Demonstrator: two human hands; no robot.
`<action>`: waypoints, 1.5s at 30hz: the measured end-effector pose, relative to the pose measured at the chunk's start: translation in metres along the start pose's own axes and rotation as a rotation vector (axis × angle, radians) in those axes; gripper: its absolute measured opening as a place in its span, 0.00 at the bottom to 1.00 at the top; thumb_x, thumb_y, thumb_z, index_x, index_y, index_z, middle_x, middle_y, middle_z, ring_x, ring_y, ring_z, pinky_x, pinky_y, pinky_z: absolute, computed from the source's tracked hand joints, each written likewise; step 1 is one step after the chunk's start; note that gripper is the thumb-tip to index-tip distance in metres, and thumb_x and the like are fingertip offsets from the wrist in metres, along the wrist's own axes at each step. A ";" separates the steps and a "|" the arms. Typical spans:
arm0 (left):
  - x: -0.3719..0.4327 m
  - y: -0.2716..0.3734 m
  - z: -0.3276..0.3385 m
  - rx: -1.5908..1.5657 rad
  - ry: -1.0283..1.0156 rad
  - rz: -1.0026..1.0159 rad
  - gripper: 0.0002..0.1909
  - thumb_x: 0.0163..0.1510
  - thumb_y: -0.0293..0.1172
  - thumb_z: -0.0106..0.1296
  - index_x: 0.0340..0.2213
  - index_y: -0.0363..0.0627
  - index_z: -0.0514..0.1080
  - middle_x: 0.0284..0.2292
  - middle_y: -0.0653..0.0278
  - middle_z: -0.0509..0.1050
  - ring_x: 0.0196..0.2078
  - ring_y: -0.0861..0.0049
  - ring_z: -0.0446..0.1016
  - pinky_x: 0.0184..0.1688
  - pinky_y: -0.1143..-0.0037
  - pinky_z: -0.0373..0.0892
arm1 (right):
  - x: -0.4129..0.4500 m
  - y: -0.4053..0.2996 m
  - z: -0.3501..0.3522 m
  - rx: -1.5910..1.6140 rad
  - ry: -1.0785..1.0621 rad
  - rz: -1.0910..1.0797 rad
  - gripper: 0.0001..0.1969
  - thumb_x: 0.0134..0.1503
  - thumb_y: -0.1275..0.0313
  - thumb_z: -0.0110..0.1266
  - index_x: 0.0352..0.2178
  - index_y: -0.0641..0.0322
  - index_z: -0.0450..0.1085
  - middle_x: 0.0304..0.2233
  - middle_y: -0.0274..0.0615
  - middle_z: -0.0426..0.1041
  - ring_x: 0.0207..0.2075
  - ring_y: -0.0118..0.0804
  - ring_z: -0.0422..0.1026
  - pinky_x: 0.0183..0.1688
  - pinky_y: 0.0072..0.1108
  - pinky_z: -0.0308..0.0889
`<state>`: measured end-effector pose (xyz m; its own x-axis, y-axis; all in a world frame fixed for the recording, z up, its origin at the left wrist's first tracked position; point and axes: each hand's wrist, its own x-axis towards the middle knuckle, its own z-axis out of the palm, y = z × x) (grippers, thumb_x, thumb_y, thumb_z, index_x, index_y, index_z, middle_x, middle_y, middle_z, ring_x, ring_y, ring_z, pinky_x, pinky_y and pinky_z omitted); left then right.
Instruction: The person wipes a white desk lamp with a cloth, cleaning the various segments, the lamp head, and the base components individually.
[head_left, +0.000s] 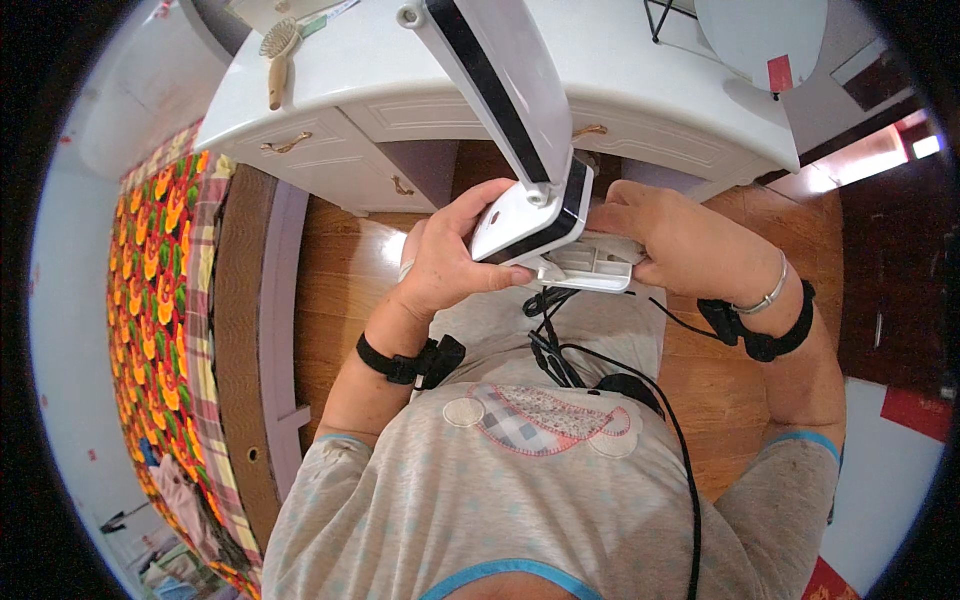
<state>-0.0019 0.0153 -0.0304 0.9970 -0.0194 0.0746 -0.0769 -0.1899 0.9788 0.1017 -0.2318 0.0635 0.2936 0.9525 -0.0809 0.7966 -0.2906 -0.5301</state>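
A white folding desk lamp (517, 225) with black side bands is held in front of my body, its arm (517, 82) tilted up over the dresser. My left hand (450, 255) grips the lamp's base from the left, thumb along its lower edge. From the base's lower right side a white tray-like part (589, 274) with divided compartments sticks out. My right hand (667, 232) is at that side, its fingers curled around a pale, cloth-like piece (616, 246) against the base. Its fingertips are partly hidden.
Ahead stands a white dresser (390, 67) with brass-coloured handles, bearing a hairbrush (277, 64) and an oval mirror (761, 37). A bed with a bright patterned cover (150, 300) is at left. Black cables (551, 337) hang before my body over the wooden floor (337, 277).
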 end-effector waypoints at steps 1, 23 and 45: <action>0.000 0.001 0.001 0.011 -0.019 -0.001 0.44 0.30 0.42 0.71 0.51 0.43 0.67 0.41 0.66 0.75 0.43 0.80 0.73 0.48 0.80 0.66 | 0.000 0.000 0.000 -0.003 -0.003 -0.002 0.28 0.39 0.81 0.55 0.47 0.65 0.68 0.35 0.52 0.67 0.40 0.54 0.69 0.44 0.34 0.66; 0.041 0.004 0.036 -0.957 0.265 0.196 0.53 0.43 0.65 0.55 0.60 0.43 0.51 0.55 0.58 0.63 0.54 0.65 0.66 0.57 0.64 0.65 | 0.033 -0.015 0.056 -0.141 0.853 -0.007 0.16 0.43 0.83 0.51 0.37 0.65 0.68 0.33 0.50 0.70 0.35 0.54 0.72 0.35 0.34 0.68; 0.039 0.010 0.028 -1.390 0.075 -0.227 0.37 0.57 0.66 0.33 0.48 0.44 0.67 0.42 0.58 0.75 0.40 0.66 0.76 0.39 0.67 0.76 | -0.005 -0.017 0.046 0.568 0.644 0.048 0.15 0.46 0.77 0.58 0.38 0.67 0.70 0.38 0.46 0.69 0.38 0.34 0.69 0.43 0.21 0.64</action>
<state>0.0360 -0.0150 -0.0231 0.9882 -0.0595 -0.1414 0.1066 0.9289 0.3545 0.0628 -0.2279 0.0342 0.6996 0.6533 0.2896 0.4411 -0.0761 -0.8942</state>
